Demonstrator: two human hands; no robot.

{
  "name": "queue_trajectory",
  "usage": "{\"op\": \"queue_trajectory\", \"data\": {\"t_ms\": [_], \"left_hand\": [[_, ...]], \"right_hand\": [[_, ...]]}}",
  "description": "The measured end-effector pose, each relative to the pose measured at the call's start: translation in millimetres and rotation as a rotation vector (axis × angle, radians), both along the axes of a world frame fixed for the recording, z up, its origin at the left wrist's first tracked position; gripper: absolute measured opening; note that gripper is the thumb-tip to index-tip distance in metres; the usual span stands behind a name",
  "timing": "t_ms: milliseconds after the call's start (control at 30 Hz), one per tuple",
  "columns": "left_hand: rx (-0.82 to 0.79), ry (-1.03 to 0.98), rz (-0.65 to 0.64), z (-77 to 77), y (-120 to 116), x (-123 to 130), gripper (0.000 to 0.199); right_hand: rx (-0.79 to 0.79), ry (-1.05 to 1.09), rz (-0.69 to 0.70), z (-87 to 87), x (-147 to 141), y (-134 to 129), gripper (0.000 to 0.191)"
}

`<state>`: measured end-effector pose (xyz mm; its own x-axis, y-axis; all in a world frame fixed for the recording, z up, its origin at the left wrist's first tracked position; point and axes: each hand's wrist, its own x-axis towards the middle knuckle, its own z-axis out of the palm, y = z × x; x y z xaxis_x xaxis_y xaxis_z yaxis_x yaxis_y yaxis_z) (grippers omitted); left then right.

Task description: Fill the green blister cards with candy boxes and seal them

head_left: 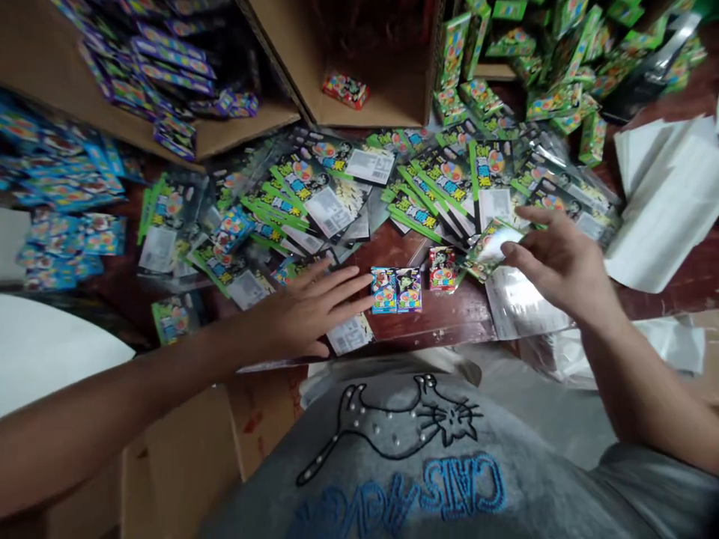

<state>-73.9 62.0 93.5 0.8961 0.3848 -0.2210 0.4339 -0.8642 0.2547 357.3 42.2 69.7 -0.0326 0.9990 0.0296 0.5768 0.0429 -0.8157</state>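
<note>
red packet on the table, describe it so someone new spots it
Beyond the grey shirt with the cat outline is the dark red table. Between the left hand and the right hand lies the small red packet. Unlike the blue packet and purple packet paired to its left, it is red and slightly apart.

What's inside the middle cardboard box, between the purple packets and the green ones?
One red packet lies near the front left of the box. Further back, shadow leaves only dim reddish shapes that I can't identify.
</note>
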Motion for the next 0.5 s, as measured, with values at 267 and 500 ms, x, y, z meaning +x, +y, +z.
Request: {"op": "queue_trajectory", "data": {"t_ms": [267,500], "left_hand": [[0.028,-0.197,0.23,-37.3,28.7,137.9,0.106],[0.058,-0.11,0.186,-44.8,3.2,157.8,0.098]], "right_hand": [[0.048,0.412,-0.427,-62.3,-53.9,-53.2,0.042],[0.15,-0.032,-0.536,-66.3,-112.7,-104.9,0.066]]}}
